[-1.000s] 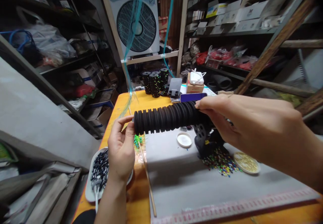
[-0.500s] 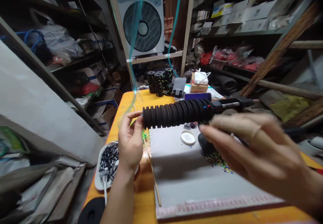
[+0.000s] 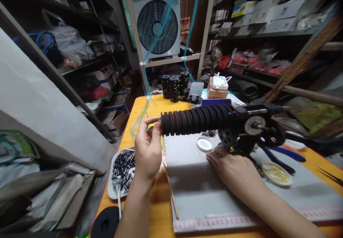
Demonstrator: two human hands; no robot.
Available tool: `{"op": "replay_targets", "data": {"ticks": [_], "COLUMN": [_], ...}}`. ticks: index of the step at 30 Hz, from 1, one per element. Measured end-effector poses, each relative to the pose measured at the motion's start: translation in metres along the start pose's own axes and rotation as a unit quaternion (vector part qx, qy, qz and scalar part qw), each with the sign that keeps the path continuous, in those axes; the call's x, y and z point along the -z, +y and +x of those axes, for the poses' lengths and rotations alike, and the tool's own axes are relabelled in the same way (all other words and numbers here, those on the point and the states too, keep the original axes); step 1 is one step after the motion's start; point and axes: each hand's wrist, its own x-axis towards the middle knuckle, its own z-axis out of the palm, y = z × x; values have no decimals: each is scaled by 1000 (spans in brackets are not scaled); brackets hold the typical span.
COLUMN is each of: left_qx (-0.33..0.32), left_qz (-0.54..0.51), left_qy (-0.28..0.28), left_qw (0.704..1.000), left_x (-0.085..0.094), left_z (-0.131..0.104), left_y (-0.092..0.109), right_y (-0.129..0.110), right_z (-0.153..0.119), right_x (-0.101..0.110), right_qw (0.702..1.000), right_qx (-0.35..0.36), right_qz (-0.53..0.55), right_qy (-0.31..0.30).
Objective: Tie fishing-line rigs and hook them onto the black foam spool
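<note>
On the far left of the orange worktop (image 3: 160, 213) there's a black disc (image 3: 109, 214), then a tray (image 3: 109, 188) of shiny dark bits with a fork (image 3: 118, 197) in it. Left hand (image 3: 148, 150) has thumb and index finger pinched together on the left end of the black ribbed roll (image 3: 197, 120). The roll sits lengthwise above the grey board (image 3: 193, 195), its right end up against a black machine (image 3: 254, 123). Under it there's a stick (image 3: 171, 191), then a white lid (image 3: 204, 144). Right hand (image 3: 233, 161) is palm down by the machine's base, fingers bunched; can't tell if they've got anything. Dish (image 3: 289, 184) of gold bits is further right.
</note>
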Motion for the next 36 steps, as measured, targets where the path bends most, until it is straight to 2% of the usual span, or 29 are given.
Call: {"op": "replay_targets", "data": {"ticks": [6,13,16,18,19,20,23,25,28,36], "left_qx": [2,8,5,4,5,6,12,10,6,2], "left_qz": [4,7,7,2,1,-1,-8,-14,-13,-7], "left_qy": [1,8,11,13,14,14,15,14,14,13], "left_qw": [1000,1000,1000,1000,1000,1000,1000,1000,1000,1000], "left_x": [-1,-1,-2,-3,-3,-3,-3,-2,-2,-2], "left_z": [-1,-2,-1,-1,-1,-1,-2,-2,-1,-1], "left_y": [1,1,0,-1,-1,-1,-1,-1,0,-1], "right_y": [0,1,2,9,14,21,40,50,55,55], "right_z": [-12,-23,-22,-16,-11,-5,17,31,44,44], "right_x": [0,-2,21,50,66,82,116,124,123,124], "right_qw": [1000,988,968,944,915,905,909,917,919,921], "right_qx": [-4,-2,46,77,87,87,72,74,90,138], "right_qz": [26,127,210,270,327,342,264,165,80,56], "right_qy": [17,87,133,174,220,237,316,355,375,359]}}
